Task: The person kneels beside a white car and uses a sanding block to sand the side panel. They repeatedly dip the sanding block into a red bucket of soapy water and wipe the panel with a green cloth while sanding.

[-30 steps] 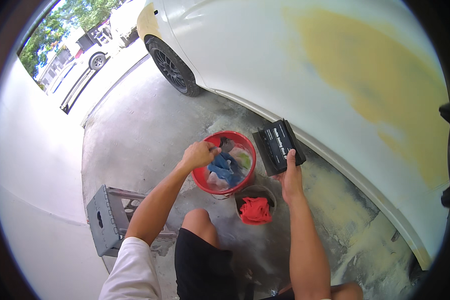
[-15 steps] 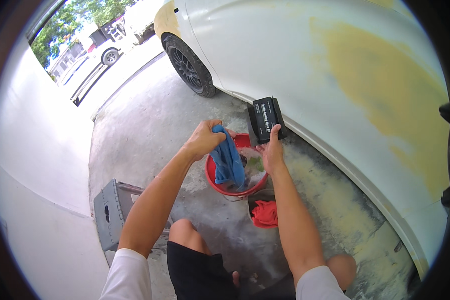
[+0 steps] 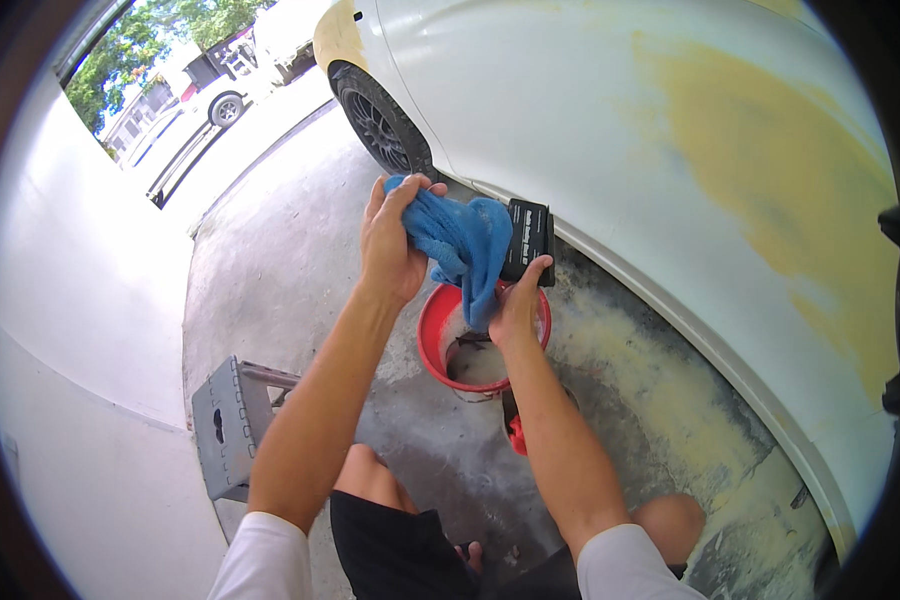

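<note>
Up in the air with the blue cloth [image 3: 460, 235], bunched and crumpled, above the far side of the red bucket [image 3: 428, 335]! Gripping its far left end in the left hand [image 3: 394, 245], with fingers hooked around the folds. Sagging away to the right from there, and dangling a near tip right down against the right hand [image 3: 516, 312]. Busy on that side too: clasping a black block [image 3: 528, 235] with the right hand, thumb pressed over its near right corner. Can't tell the curl of the other fingers, nor any pinch on the blue cloth: tucked out of sight behind it. Down inside the bucket, cloudy grey liquid [image 3: 478, 366]. Just to the near right, partly behind the right forearm [image 3: 560, 440], a smaller container [image 3: 511, 408] with a red cloth [image 3: 516, 437] inside. Over at near left, a grey step stool [image 3: 222, 430] on the concrete floor [image 3: 280, 250]. And along the far right, a white car [image 3: 530, 110], with broad yellow patches [image 3: 760, 150]!
</note>
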`<state>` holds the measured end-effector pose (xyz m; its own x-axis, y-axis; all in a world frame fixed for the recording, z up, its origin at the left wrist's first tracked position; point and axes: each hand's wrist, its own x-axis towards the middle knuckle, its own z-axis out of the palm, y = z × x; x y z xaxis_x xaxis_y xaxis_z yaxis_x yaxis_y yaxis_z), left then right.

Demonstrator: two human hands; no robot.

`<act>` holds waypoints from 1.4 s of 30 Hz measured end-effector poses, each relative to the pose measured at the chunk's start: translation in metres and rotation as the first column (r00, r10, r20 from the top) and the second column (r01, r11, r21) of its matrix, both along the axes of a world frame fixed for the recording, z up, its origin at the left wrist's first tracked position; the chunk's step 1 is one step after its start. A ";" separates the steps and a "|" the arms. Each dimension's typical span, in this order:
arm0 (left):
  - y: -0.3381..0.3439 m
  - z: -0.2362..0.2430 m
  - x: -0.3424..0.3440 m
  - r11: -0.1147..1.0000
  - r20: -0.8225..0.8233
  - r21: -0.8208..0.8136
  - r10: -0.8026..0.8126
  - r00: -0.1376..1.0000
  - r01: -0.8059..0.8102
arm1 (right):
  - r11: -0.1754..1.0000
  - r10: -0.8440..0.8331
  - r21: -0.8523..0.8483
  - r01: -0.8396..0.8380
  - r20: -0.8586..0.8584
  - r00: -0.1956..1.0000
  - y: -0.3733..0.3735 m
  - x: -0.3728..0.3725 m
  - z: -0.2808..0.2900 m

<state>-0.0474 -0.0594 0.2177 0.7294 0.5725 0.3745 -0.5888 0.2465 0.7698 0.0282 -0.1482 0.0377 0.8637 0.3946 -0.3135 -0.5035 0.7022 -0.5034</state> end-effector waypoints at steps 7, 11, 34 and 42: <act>-0.042 -0.135 -0.026 0.866 -0.601 -0.442 -0.092 0.794 -0.234 | 0.994 -0.028 0.112 0.016 0.106 0.994 0.002 -0.017 0.011; -0.026 -0.185 -0.004 0.795 -0.360 -0.601 -0.177 0.916 -0.083 | 0.941 0.077 -0.325 0.092 0.472 0.878 -0.004 -0.030 0.011; -0.036 -0.204 0.001 0.846 -0.610 -0.394 0.052 0.791 -0.359 | 0.743 0.067 -0.552 0.379 0.624 0.779 -0.015 -0.033 -0.002; -0.061 -0.191 0.008 0.864 -0.643 -0.007 0.382 0.664 -0.504 | 0.676 0.149 -0.698 0.236 0.444 0.884 -0.009 -0.026 -0.017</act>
